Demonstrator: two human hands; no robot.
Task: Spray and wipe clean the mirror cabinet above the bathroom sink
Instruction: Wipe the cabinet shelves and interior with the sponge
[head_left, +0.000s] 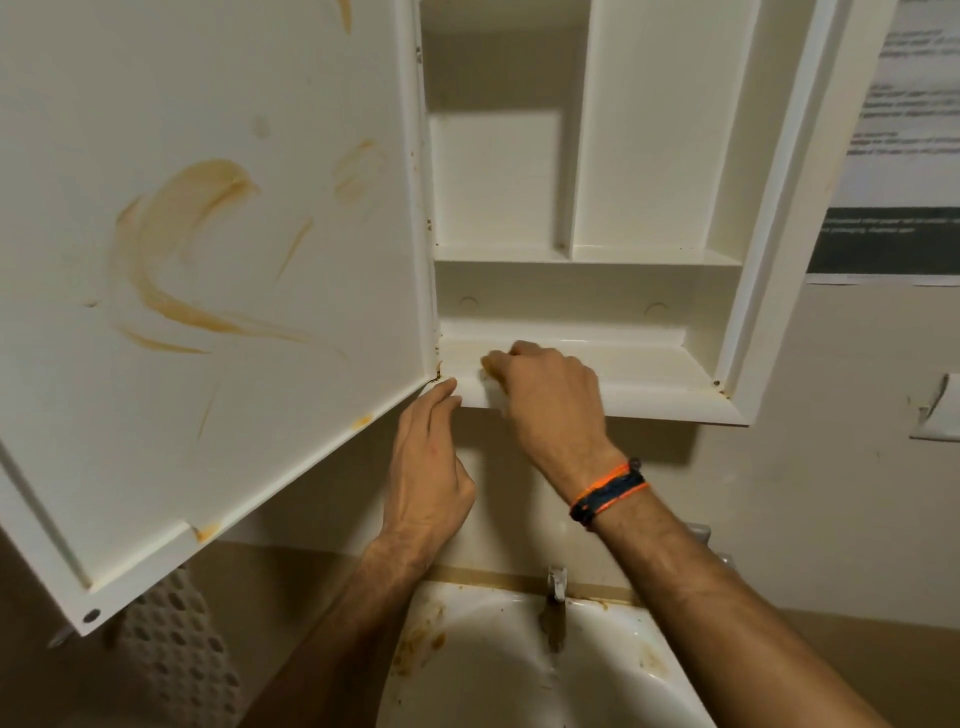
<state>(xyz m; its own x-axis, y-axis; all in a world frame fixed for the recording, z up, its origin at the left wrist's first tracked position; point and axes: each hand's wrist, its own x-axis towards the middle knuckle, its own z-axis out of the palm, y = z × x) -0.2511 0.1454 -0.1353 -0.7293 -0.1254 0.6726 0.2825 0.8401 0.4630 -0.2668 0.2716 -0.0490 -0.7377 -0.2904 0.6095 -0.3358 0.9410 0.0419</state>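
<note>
The white cabinet hangs open above the sink. Its door is swung out to the left, and the door's inner face carries orange-brown smears. My right hand lies on the front of the bottom shelf with its fingers curled. A bit of white cloth shows under them at the ledge. My left hand reaches up with straight fingers, its fingertips touching the cabinet's lower edge near the hinge corner. The shelves inside hold nothing. No spray bottle is in view.
The sink below has brown stains around its rim and tap. A white perforated basket stands at the lower left under the door. A printed notice hangs on the wall to the right, with a small wall fitting below it.
</note>
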